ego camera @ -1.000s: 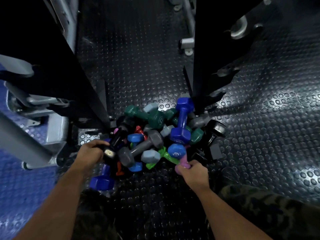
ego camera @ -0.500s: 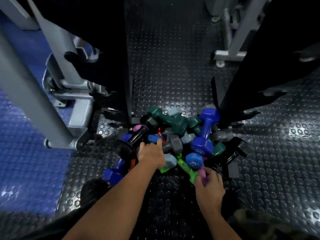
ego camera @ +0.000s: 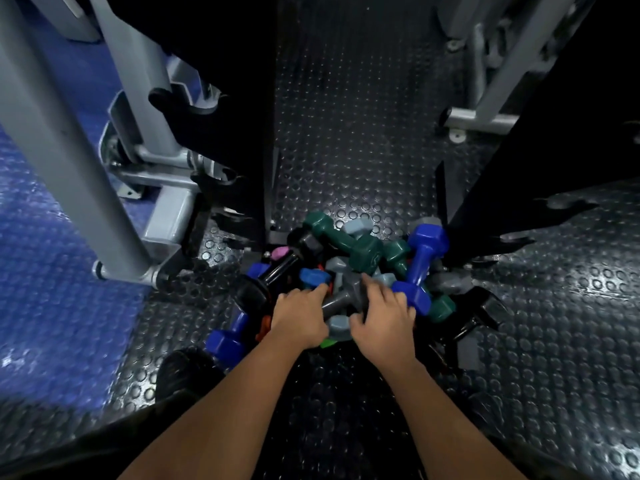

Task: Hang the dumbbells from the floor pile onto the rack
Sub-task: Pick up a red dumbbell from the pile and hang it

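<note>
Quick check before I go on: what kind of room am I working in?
Most likely a gym: a pile of coloured dumbbells lies on studded rubber flooring, beside grey exercise-machine frames.

We reach both bare forearms forward and down, close together. Left hand [ego camera: 300,315] knuckles up, fingers curled downward. Right hand [ego camera: 382,318] just beside it, fingers spread and bent, thumb angled inward.

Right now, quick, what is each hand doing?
Left hand: fingers on the grey dumbbell; grip cannot be told.
Right hand: fingers spread over the pile, holding nothing.
</note>
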